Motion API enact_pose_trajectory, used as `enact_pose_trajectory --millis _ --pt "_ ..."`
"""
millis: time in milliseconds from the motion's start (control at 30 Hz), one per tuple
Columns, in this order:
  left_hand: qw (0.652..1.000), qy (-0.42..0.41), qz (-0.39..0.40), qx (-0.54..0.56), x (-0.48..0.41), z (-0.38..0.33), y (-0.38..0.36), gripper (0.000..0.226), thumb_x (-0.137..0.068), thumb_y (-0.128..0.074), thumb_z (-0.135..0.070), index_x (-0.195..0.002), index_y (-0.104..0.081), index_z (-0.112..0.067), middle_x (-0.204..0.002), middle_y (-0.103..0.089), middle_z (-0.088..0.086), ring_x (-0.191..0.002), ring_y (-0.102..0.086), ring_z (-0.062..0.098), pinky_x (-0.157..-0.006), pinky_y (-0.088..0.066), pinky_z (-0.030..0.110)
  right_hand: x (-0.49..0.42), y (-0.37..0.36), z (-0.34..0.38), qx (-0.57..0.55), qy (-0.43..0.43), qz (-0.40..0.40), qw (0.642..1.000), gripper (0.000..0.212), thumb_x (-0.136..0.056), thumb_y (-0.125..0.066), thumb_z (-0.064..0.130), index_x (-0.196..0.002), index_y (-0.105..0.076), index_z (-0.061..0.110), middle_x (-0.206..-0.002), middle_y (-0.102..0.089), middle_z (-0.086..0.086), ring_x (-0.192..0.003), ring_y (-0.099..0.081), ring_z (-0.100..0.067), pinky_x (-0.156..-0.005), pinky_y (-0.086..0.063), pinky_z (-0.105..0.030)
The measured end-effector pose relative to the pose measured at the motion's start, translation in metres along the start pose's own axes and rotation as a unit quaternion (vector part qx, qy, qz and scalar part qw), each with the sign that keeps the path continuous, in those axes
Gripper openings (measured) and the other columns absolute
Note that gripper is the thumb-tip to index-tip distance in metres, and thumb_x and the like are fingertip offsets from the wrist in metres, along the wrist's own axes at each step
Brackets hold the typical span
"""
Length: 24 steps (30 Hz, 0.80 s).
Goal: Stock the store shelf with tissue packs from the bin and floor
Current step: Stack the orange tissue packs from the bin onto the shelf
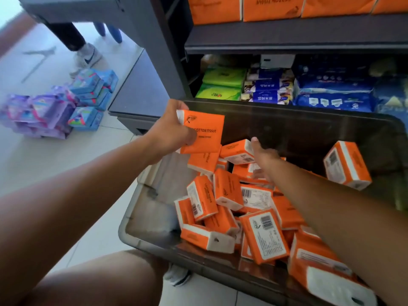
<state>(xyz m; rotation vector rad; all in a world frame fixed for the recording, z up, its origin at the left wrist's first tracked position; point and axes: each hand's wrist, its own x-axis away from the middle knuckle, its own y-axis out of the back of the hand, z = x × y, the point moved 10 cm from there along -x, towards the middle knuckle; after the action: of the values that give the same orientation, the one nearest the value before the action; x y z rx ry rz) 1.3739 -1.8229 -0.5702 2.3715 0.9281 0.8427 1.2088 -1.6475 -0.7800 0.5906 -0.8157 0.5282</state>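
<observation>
Tiled floor [66, 164] left of bin [141, 208], left hand [174, 129] gripping orange pack [205, 133] above rim, right hand [265, 161] spread empty inside.

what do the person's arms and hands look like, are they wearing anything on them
Nothing is worn on them, as far as the view shows. The left hand and right hand have no gloves and no rings that can be made out. The left forearm and right forearm are uncovered, with no sleeves, watch or bands up to the frame's edge.
</observation>
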Motion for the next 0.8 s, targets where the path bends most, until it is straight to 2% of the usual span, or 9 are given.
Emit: enact_pose_trajectory --millis 67,133,200,300,367,467,567,700,800 --pt "1.0 0.001 0.006 0.002 0.0 0.001 -0.002 0.055 -0.081 -0.062 0.002 -0.121 -0.033 -0.023 -0.093 -0.056 0.004 -0.088 -0.059 0.019 -0.069 -0.055 0.033 -0.007 -0.008 -0.004 -0.011 -0.01 0.015 1.0 0.084 -0.084 -0.051 0.075 -0.142 -0.04 0.016 -0.127 -0.057 -0.018 -0.086 -0.067 -0.037 -0.077 -0.06 -0.049" --pt "1.0 0.005 0.011 0.006 0.0 0.003 -0.004 0.055 -0.082 -0.063 0.001 -0.121 -0.032 -0.023 -0.095 -0.057 0.005 -0.09 -0.06 0.021 -0.071 -0.055 0.033 -0.006 -0.014 -0.003 -0.022 -0.011 0.038 0.999 0.075 -0.086 -0.054 0.07 -0.137 -0.044 0.016 -0.121 -0.058 -0.018 -0.096 -0.066 -0.037 -0.063 -0.06 -0.042" --pt "1.0 0.005 0.011 0.007 0.001 0.005 -0.004 0.054 -0.082 -0.063 0.001 -0.12 -0.033 -0.024 -0.095 -0.058 0.006 -0.091 -0.061 0.022 -0.07 -0.054 0.033 -0.006 -0.018 -0.002 -0.029 -0.008 0.065 0.997 0.068 -0.089 -0.058 0.061 -0.137 -0.044 0.013 -0.121 -0.06 -0.018 -0.098 -0.066 -0.036 -0.056 -0.057 -0.037" --pt "1.0 0.005 0.014 -0.001 0.002 0.007 -0.004 0.054 -0.082 -0.062 0.001 -0.12 -0.033 -0.025 -0.096 -0.057 0.005 -0.091 -0.06 0.022 -0.069 -0.054 0.032 -0.004 -0.02 -0.003 -0.047 0.0 0.103 0.994 0.059 -0.091 -0.062 0.043 -0.137 -0.041 0.012 -0.116 -0.06 -0.021 -0.09 -0.068 -0.035 -0.054 -0.058 -0.036" --pt "1.0 0.008 0.014 -0.007 0.003 0.01 -0.004 0.054 -0.082 -0.063 0.0 -0.119 -0.032 -0.026 -0.099 -0.056 0.005 -0.093 -0.059 0.023 -0.073 -0.055 0.035 -0.004 -0.02 -0.004 -0.075 0.014 0.122 0.99 0.055 -0.091 -0.064 0.029 -0.138 -0.039 0.015 -0.117 -0.059 -0.023 -0.09 -0.067 -0.034 -0.059 -0.059 -0.039" --pt "1.0 0.005 0.014 -0.011 0.005 0.01 -0.001 0.055 -0.083 -0.066 -0.004 -0.12 -0.032 -0.027 -0.102 -0.054 0.001 -0.093 -0.058 0.021 -0.071 -0.055 0.033 -0.002 -0.019 -0.008 -0.132 0.023 0.138 0.981 0.058 -0.089 -0.061 0.009 -0.138 -0.036 0.027 -0.121 -0.057 -0.019 -0.098 -0.066 -0.034 -0.066 -0.059 -0.042" --pt "1.0 0.005 0.014 -0.003 0.008 0.01 0.001 0.055 -0.084 -0.066 -0.003 -0.12 -0.032 -0.027 -0.102 -0.052 -0.001 -0.092 -0.057 0.02 -0.07 -0.053 0.032 0.004 -0.016 -0.011 -0.133 0.049 0.132 0.981 0.064 -0.088 -0.06 -0.002 -0.139 -0.04 0.031 -0.126 -0.05 -0.016 -0.107 -0.062 -0.034 -0.058 -0.058 -0.039" --pt "1.0 0.003 0.011 0.0 0.01 0.01 0.003 0.055 -0.085 -0.066 -0.004 -0.121 -0.031 -0.027 -0.1 -0.051 -0.002 -0.089 -0.056 0.019 -0.069 -0.052 0.03 0.009 -0.009 -0.015 -0.108 0.07 0.127 0.984 0.06 -0.088 -0.061 0.001 -0.136 -0.044 0.031 -0.127 -0.047 -0.014 -0.098 -0.061 -0.03 -0.064 -0.06 -0.039" --pt "1.0 0.004 0.011 0.006 0.012 0.01 0.004 0.055 -0.085 -0.066 -0.003 -0.121 -0.031 -0.027 -0.101 -0.051 -0.002 -0.091 -0.055 0.02 -0.069 -0.051 0.03 0.011 -0.006 -0.018 -0.094 0.057 0.133 0.985 0.05 -0.09 -0.069 0.023 -0.134 -0.045 0.031 -0.122 -0.053 -0.014 -0.092 -0.067 -0.03 -0.063 -0.06 -0.038"
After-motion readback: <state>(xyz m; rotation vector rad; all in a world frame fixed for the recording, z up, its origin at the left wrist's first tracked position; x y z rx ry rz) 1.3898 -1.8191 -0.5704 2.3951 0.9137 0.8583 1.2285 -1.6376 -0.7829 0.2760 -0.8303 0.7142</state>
